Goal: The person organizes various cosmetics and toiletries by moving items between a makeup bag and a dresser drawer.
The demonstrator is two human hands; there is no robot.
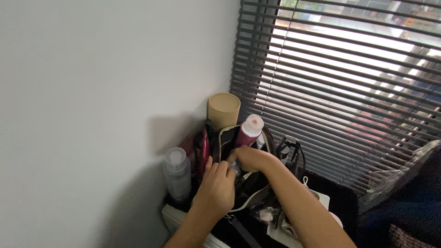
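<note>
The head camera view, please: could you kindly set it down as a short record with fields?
Setting: corner of white wall and window blinds
Left hand: on the open bag's rim
Right hand: fingers reaching into open bag
In bag: dark red bottle with white cap
Behind bag: tan cardboard tube
Left of bag: clear bottle

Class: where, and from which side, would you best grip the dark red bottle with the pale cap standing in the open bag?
Probably the pale cap and neck of the dark red bottle, from above. It stands upright with only its top clear of the bag; the brown cardboard tube crowds behind, both hands in front.
</note>
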